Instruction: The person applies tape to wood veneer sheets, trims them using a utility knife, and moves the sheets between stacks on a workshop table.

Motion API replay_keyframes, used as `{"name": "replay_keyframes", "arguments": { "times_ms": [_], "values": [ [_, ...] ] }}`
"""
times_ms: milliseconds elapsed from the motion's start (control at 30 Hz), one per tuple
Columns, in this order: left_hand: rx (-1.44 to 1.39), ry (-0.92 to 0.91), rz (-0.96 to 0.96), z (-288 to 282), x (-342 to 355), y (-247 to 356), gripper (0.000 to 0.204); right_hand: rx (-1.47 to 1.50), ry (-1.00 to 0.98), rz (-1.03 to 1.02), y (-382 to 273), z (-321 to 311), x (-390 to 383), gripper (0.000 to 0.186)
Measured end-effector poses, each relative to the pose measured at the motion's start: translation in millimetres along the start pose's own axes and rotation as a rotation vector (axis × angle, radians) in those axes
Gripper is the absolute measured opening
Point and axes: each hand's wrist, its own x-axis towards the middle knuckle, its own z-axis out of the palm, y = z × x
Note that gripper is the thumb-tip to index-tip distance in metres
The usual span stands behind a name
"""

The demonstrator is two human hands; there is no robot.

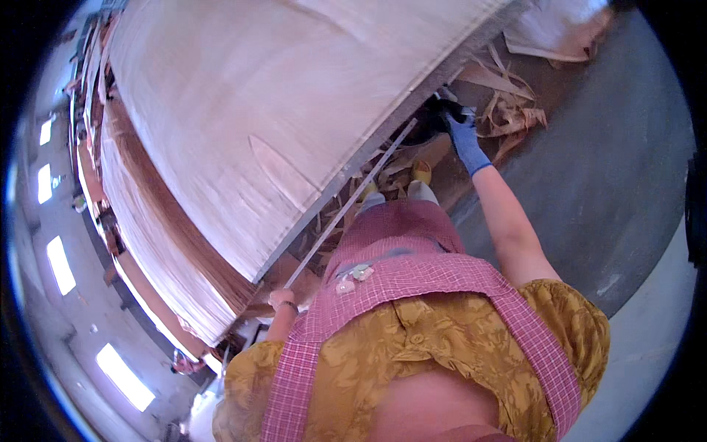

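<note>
My bare left hand (pixel 281 298), low at the left beside my apron, is closed on the end of a long, narrow, pale strip (pixel 351 200). The strip runs diagonally up toward my right hand (pixel 458 121), which wears a blue-and-black glove and reaches under the edge of a stack of large pale wood sheets (pixel 243 96). Its fingers are curled at a dark shape I cannot make out. Torn veneer scraps (pixel 504 110) lie beside and below that hand, around my yellow shoes (pixel 421 172).
More long stacks of pale and brown sheets (pixel 158 243) line the left. Beyond them stands a wall with bright windows (pixel 60 265). A small figure, apparently a person (pixel 188 362), is far off at lower left. Dark grey floor (pixel 604 206) stretches to my right.
</note>
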Motion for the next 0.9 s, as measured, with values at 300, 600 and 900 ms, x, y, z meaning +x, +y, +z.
{"name": "replay_keyframes", "arguments": {
  "times_ms": [300, 600, 900],
  "values": [
    [-0.951, -0.226, 0.954, -209, -146, 222, 0.033, 0.040, -0.863, -0.734, -154, 69, -151, 0.032],
    [-0.874, 0.278, 1.011, -254, -79, 241, 0.057, -0.243, -1.033, -0.259, -221, 130, -137, 0.016],
    [-0.538, 0.557, 0.998, -231, -26, 272, 0.074, -0.248, -0.903, -0.234, -231, 168, -116, 0.015]
  ]
}}
